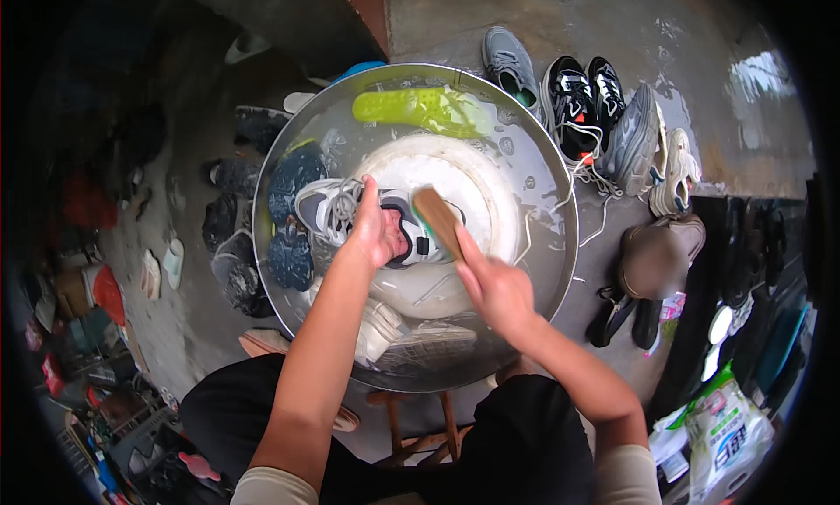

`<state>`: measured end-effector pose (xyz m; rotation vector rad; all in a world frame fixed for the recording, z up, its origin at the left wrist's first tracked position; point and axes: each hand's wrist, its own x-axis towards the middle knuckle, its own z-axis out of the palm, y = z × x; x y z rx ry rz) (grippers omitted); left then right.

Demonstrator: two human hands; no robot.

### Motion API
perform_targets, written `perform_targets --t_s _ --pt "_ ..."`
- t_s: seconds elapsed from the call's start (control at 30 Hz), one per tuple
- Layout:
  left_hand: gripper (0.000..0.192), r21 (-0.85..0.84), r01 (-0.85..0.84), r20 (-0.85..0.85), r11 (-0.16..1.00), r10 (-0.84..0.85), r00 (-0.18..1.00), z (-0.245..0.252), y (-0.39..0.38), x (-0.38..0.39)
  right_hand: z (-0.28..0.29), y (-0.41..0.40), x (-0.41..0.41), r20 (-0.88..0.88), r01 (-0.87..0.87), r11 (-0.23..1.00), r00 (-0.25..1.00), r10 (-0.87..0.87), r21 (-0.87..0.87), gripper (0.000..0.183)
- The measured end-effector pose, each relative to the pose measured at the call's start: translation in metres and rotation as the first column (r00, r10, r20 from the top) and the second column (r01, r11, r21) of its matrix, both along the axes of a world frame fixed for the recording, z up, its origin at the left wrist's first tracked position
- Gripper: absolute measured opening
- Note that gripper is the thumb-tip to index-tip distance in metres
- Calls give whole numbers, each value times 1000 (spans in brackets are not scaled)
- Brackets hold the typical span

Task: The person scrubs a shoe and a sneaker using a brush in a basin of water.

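Note:
My left hand (379,226) grips a grey and white sneaker (321,209) by its opening, with some fingers inside and the thumb over the side. Grey laces are bunched on its front. In my right hand (495,285) is a wooden-backed scrubbing brush (436,219), its green bristles against the heel side of the sneaker. Beneath them lies an upturned white plastic basin (502,242), standing in a large round metal tub (569,295) of water. A yellow-green clog or slipper (394,106), dark blue soles (292,252) and pale shoes (377,331) lie in the tub around it.
Wet sneakers (571,104) stand on the floor beyond the tub at right, white laces trailing over its rim. Dark shoes (239,269) line the left side. A brown bag-like object (653,262) and a printed plastic bag (722,439) are at right. A wooden stool (453,426) shows under the tub.

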<state>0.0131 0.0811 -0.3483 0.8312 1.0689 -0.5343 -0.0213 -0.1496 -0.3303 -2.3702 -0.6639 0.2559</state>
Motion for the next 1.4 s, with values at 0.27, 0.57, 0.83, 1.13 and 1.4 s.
perform_targets --t_s 0.27,0.57,0.83,1.13,1.4 --pt "37 769 357 78 531 -631 772 39 -58 -14 -14 16 67 -137 160 986 979 -152 44 49" --pt "16 309 -241 332 920 134 934 28 -40 39 11 -29 7 -96 168 979 983 -157 116 52" --pt "24 317 -383 323 867 281 904 7 -30 47 -2 8 42 -129 86 996 988 -85 -1 51" --pt "16 109 -267 246 957 234 940 34 -98 22 -12 -10 86 -274 248 968 930 -246 -26 47" --pt "71 116 -142 360 983 92 929 38 -101 34 29 -79 13 -30 186 980 982 -184 74 55"
